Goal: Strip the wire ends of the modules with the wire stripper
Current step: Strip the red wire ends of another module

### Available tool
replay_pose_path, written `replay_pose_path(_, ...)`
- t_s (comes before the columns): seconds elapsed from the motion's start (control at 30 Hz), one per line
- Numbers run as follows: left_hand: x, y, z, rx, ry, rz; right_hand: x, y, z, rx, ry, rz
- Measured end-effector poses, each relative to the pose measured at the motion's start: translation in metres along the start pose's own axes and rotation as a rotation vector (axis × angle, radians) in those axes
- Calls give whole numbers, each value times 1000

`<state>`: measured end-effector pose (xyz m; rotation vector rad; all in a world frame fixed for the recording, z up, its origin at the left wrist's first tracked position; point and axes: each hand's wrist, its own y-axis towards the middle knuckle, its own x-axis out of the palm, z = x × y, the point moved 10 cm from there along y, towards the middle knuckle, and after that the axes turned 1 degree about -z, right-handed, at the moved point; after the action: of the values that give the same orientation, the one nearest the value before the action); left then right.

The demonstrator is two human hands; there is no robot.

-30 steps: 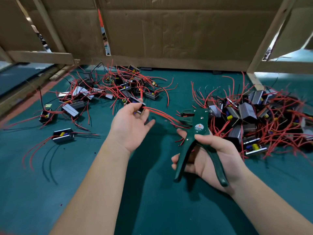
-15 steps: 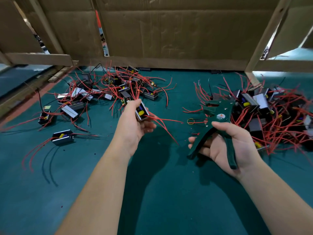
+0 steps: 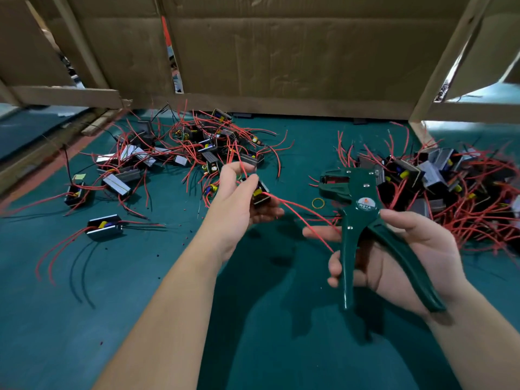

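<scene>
Two red wires (image 3: 305, 218) run right from the module (image 3: 260, 192) the left hand (image 3: 236, 206) grips, toward the wire stripper (image 3: 355, 220) the right hand (image 3: 410, 257) clasps.

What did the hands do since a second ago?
The left hand, spread open a second ago, has curled round the module and pinches one of its red wires. The wire ends that reached the wire stripper head now hang loose lower down. The right hand keeps holding the wire stripper, and both piles of modules lie where they were.
</scene>
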<state>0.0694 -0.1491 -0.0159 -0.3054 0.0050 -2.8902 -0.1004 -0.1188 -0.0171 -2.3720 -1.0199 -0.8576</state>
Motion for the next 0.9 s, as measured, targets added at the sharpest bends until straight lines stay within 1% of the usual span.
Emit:
replay_pose_path(0.07, 2, -1, 3, 26, 14, -16, 4, -4, -1, 1, 31, -42)
replay_pose_path(0.17, 9, -2, 2, 35, -23, -65, 0, -5, -7, -63, 2, 12)
replay_pose_path(0.23, 10, -3, 4, 51, -41, -70, -4, -4, -14, -158, -25, 83)
replay_pose_path(0.33, 9, -5, 8, 72, -61, -61, -16, -10, -32, -371, -66, 248)
replay_pose_path(0.4, 10, -7, 12, 88, -69, -74, -17, -16, -41, -458, -47, 261)
replay_pose_path(0.43, 11, -8, 15, 102, -61, -83, -15, -17, -44, -461, -29, 243)
replay_pose_path(0.5, 14, -10, 19, 130, -21, -101, -10, -16, -39, -387, 23, 191)
replay_pose_path(0.6, 17, -12, 24, 163, 36, -125, 2, -9, -15, -212, 94, 107)
replay_pose_path(0.73, 20, -17, 37, 305, 197, -119, 26, -2, 16, -15, 97, -38)
replay_pose_path(0.8, 23, -20, 41, 356, 245, -126, 34, -2, 24, 38, 96, -102)
replay_pose_path(0.9, 24, -21, 43, 390, 292, -151, 39, -2, 27, 59, 88, -147)
